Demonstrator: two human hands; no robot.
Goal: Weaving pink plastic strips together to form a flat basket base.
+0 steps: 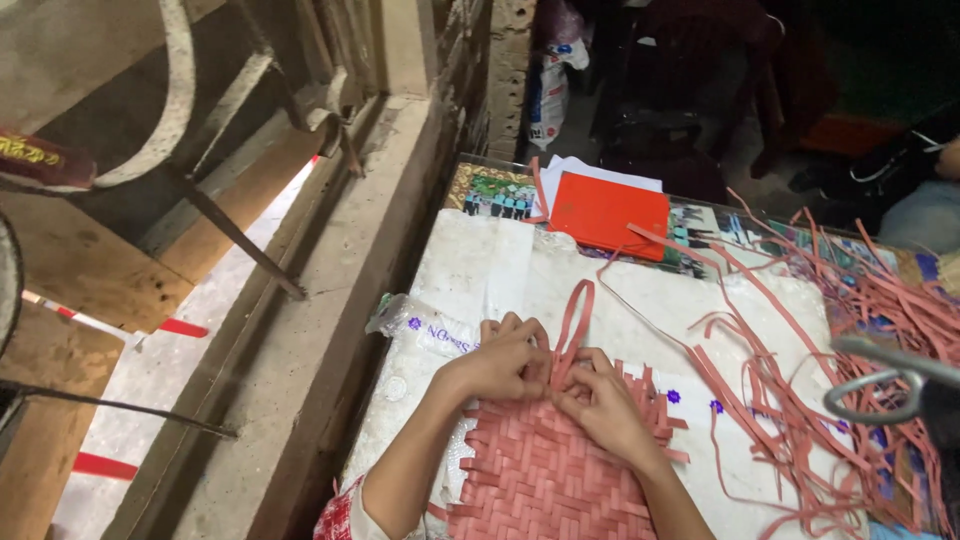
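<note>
A pink woven mat of flat plastic strips [545, 470] lies on a white cloth [500, 265] in front of me. My left hand [500, 358] and my right hand [600, 400] meet at the mat's far edge, fingers pinched on a pink strip [573, 325] that loops up from the weave. Both hands press on the mat's upper edge, where loose strip ends stick out.
A tangle of loose pink strips [830, 400] spreads over the right of the table. A red folder [605, 213] on white papers lies at the far edge. A metal tool [880, 385] shows at the right. A concrete ledge [330, 300] and metal bars run along the left.
</note>
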